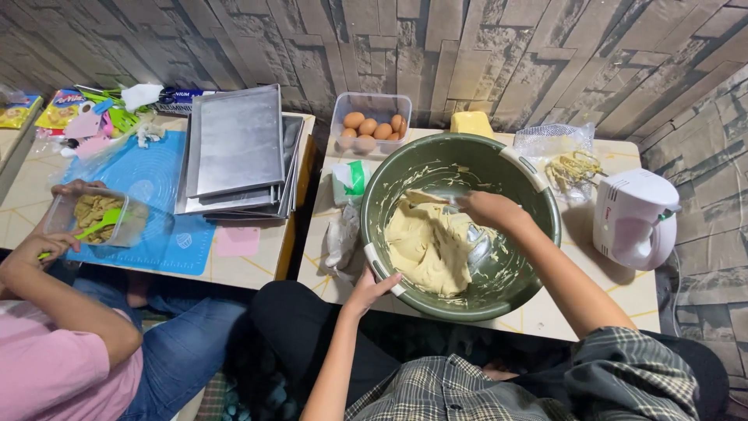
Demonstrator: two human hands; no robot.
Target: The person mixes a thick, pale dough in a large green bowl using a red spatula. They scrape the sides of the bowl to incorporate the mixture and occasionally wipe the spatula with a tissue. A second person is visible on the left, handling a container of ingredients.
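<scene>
A big green bowl [538,204] sits on a low table [623,300], near the person. Inside it is a soft lump of pale yellow dough [425,245], lying on the left side of the bowl's bottom.

The left hand [372,290] rests on the near left rim of the bowl. Its fingers are spread and curl over the rim, holding the bowl.

The right hand [489,209] reaches down into the bowl. Its fingers are closed around something grey, maybe a spoon, that touches the dough. It is too blurry to tell what it is.

On the far side of the bowl stands a clear box of brown eggs [372,125]. A yellow block of butter [471,123] lies just right of it. A white hand mixer [635,218] lies on the right side of the table. Its beaters [573,168], sticky with dough, lie just left of it.

On the next table to the left, some grey baking trays [238,148] are stacked beside a blue mat [164,203]. Another person in a pink shirt sits on the far left. That person holds a clear tub [97,217] and stirs it with a green spatula [97,228].
</scene>
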